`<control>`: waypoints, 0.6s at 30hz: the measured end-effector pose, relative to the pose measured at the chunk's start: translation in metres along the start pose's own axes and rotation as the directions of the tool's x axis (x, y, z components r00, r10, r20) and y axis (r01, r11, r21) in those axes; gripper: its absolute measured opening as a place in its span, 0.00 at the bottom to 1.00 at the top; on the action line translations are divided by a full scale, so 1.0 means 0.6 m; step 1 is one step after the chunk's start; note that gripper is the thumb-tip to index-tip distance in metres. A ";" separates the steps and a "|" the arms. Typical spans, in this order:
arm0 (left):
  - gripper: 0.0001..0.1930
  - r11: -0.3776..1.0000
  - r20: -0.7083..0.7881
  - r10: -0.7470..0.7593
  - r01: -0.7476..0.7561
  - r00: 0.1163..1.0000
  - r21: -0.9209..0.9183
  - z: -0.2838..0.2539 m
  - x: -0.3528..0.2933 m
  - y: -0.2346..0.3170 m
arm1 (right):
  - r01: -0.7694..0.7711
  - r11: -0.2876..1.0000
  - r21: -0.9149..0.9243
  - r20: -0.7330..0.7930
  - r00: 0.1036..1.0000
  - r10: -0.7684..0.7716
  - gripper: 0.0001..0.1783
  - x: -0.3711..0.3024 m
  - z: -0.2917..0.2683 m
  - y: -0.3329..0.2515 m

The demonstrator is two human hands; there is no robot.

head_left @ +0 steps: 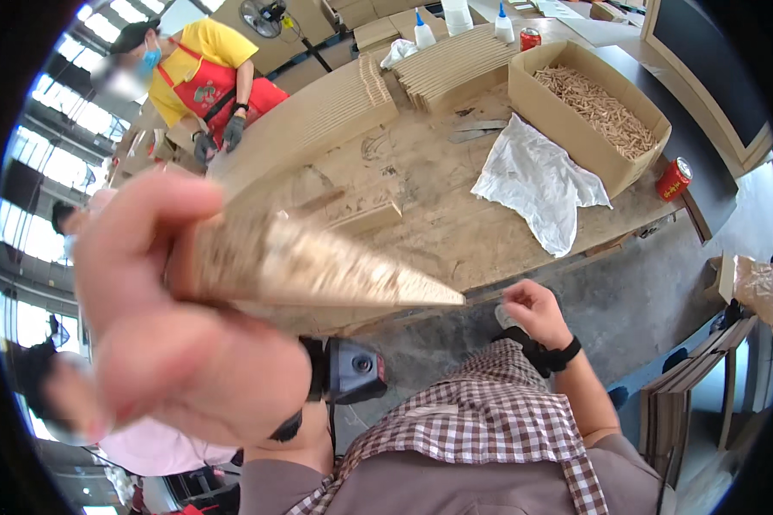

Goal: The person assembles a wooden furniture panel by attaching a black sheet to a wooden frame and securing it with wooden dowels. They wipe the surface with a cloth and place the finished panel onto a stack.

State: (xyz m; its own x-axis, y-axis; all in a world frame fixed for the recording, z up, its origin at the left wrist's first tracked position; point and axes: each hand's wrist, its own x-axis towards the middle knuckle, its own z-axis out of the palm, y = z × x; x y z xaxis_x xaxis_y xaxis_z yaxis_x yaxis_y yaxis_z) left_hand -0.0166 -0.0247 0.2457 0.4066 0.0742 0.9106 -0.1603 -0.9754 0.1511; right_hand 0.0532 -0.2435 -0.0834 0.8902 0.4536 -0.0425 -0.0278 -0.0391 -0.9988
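Note:
Close before me, my left hand (pixel 206 343) grips a wooden strip (pixel 335 266) by its near end, fingers on one side and thumb on the other. Motion blur softens the strip, whose rough, speckled face narrows away toward the right. Beyond its far tip, a small gap apart, is my right hand (pixel 537 311), fingers curled in; what they hold, if anything, is hidden. Below the strip on the workbench (pixel 429 232) lies another wooden piece (pixel 365 219). A white cloth (pixel 537 184) is spread near the bench's right edge.
A cardboard box (pixel 597 167) of wooden dowels (pixel 601 107) stands at the right, beside a red can (pixel 674 178). Grooved wooden strips (pixel 455 69) are stacked behind, near glue bottles (pixel 423 33). Across the bench works a person (pixel 210 77) in a red apron and grey gloves.

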 end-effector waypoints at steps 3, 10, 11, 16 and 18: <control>0.32 0.995 -0.061 -0.056 0.051 0.997 -0.088 0.010 -0.010 0.005 | 0.611 0.686 -0.395 0.360 0.790 -0.496 0.12 0.066 0.009 -0.108; 0.18 0.993 0.038 -0.032 0.027 0.999 0.111 -0.032 -0.003 -0.008 | 0.696 0.497 -0.519 0.812 0.584 0.030 0.12 0.150 0.064 -0.034; 0.15 0.988 0.031 -0.093 0.088 0.995 0.128 -0.021 0.000 -0.002 | 0.693 0.517 -0.503 0.786 0.615 -0.058 0.11 0.154 0.069 -0.027; 0.13 0.993 0.567 -0.103 0.049 0.817 0.109 -0.108 0.044 -0.009 | 0.651 0.633 -0.420 0.853 0.521 0.030 0.10 0.176 0.082 -0.026; 0.13 0.991 0.604 -0.109 0.041 0.789 0.125 -0.109 0.048 0.005 | 0.655 0.653 -0.379 0.872 0.490 0.015 0.08 0.182 0.084 -0.015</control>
State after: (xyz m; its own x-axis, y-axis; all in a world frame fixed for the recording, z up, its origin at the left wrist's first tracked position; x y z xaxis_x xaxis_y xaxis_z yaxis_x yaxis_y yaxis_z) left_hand -0.0643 -0.0119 0.2974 0.8820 0.0399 0.4695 -0.0293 -0.9898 0.1392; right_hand 0.1277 -0.1484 -0.0799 0.0390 0.9977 -0.0548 0.7376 -0.0658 -0.6720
